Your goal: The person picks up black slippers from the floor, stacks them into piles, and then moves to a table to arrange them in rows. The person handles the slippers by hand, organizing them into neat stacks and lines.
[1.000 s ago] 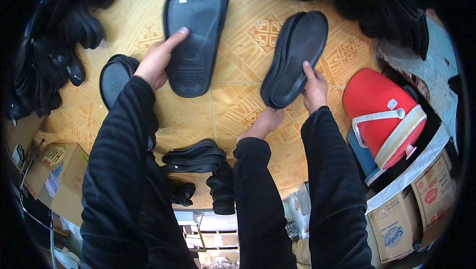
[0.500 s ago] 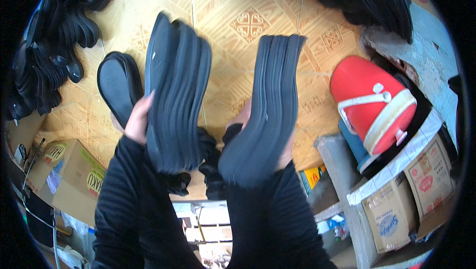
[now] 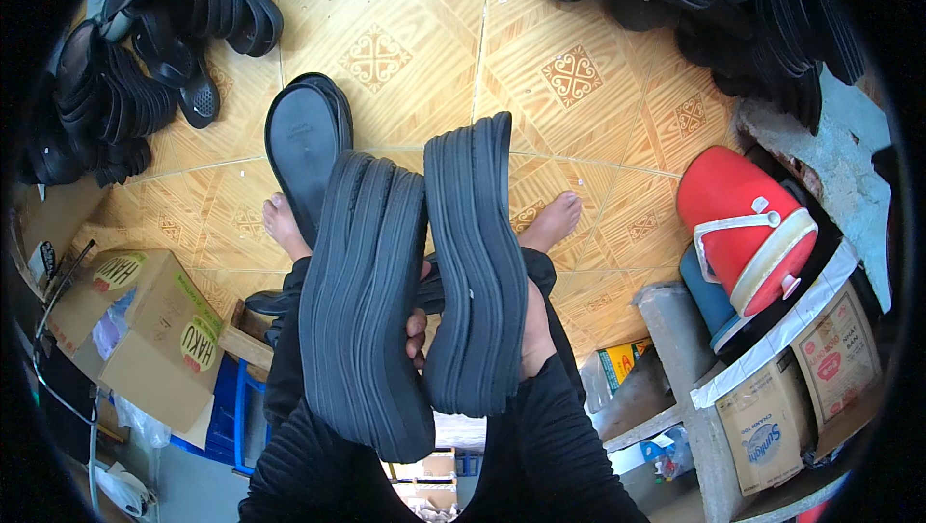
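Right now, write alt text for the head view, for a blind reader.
A person holds two stacks of black soles side by side above a tiled floor. More soles lie beyond; a red container sits at the right.

The clothing is black on both arms and legs. The right sleeve (image 3: pixel 555 446) is long and reaches the wrist, its matt cloth gathered into close crosswise creases, with a plain edge beside the bare right hand (image 3: pixel 537 340). The left sleeve (image 3: pixel 304 465) is of the same dark cloth, loose and rumpled, faint grey highlights running along its folds; its cuff is hidden. Part of some bare fingers (image 3: pixel 416 330) shows, short and rounded. The trousers (image 3: pixel 564 320) are black too, soft and unpatterned where they show, with hems ending at the ankles. Below them, the left foot (image 3: pixel 282 224) and the right foot (image 3: pixel 554 222) are bare.
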Motion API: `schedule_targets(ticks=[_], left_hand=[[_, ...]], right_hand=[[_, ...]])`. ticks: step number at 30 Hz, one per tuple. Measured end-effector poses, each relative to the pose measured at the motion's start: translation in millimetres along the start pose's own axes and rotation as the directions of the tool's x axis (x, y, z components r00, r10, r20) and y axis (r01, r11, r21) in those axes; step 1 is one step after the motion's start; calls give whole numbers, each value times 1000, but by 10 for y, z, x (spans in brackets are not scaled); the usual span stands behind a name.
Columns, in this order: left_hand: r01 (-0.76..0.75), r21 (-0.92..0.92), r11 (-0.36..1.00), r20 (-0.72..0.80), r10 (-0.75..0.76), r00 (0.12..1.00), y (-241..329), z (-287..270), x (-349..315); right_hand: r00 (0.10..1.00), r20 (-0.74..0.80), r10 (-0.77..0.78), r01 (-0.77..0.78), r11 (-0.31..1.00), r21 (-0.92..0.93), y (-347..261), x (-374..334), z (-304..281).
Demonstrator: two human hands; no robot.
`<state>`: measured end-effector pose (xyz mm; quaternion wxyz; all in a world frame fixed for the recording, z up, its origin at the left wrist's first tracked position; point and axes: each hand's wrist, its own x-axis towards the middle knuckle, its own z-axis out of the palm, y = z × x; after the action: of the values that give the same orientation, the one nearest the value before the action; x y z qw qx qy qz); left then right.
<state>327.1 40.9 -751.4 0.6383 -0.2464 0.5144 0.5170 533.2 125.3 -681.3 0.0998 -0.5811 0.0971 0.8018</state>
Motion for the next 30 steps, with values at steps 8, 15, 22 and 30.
schedule_targets(ticks=[8,15,22,30], left_hand=[[-145,892,428,-313,817,484,-146,-1254,400],[356,891,282,-399,860,318,-304,-2461,1291],[340,917,210,-333,872,358,-313,-2525,1299],[377,917,128,-271,894,356,-342,-2621,1317]], right_hand=[[978,-23,-206,199,966,-167,-133,17,244],[968,-49,-248,241,964,-114,-227,17,243],[968,-48,-247,240,963,-125,-276,-11,318],[988,38,-151,151,989,3,-291,60,194]])
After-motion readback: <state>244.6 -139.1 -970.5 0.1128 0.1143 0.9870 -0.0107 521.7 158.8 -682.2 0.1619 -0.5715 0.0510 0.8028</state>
